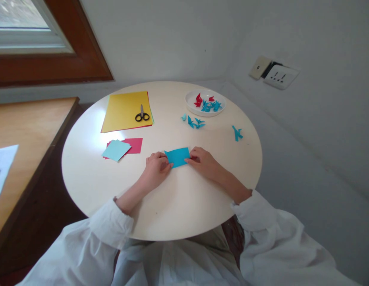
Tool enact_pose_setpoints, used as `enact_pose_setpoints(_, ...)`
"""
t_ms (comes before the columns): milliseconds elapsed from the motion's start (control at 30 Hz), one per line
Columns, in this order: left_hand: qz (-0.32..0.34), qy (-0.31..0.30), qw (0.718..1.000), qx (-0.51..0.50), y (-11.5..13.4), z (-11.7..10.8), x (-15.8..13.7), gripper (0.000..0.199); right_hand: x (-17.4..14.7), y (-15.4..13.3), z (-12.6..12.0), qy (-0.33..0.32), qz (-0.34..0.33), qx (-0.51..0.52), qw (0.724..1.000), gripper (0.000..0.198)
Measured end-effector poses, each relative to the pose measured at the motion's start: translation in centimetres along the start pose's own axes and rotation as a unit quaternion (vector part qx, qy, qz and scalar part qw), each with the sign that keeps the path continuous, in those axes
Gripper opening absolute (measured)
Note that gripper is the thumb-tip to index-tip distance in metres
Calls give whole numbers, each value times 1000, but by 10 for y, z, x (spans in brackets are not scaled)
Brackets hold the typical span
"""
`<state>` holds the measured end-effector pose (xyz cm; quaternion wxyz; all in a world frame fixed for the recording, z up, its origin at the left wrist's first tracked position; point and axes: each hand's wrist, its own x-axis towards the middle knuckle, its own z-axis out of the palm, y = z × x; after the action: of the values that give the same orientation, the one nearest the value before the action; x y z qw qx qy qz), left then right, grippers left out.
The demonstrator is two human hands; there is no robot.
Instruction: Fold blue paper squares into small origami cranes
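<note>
A blue sheet of origami paper [177,157] is held just over the middle of the round table, between my two hands. My left hand [158,169] pinches its left edge, thumb in front. At the right edge, my right hand [203,161] grips the paper between thumb and curled fingers. Beyond it lie blue paper cranes [195,122] and a pale one [184,117]. A white dish [192,110] behind them holds several red and blue folded cranes. Some folded blue paper strips [237,134] rest to the right.
Light-blue squares [116,150] overlap red paper [136,145] left of my hands. Black-handled scissors [141,114] lie on yellow sheets [121,109] at the back left. The round white table [178,214] stands by a wall with a socket [281,76]; a wooden desk [32,123] is at left.
</note>
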<state>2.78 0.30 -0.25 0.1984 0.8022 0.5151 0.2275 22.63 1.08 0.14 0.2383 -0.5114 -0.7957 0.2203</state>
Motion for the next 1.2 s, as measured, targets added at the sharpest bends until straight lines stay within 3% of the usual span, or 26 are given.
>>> enact_pose_setpoints(300, -19, -7, 1000, -9, -1, -1, 5, 22, 8, 1, 5, -19, 21, -75, 997, 22)
enact_pose_setpoints(867, -88, 24, 994, -53, 2, 1, 6, 18, 4, -1, 10, 19, 40, -164, 985, 22)
enact_pose_setpoints(1200, -91, 19, 993, -70, 2, 1, 7, 16, 3, -2, 12, 15, 41, -188, 981, 19)
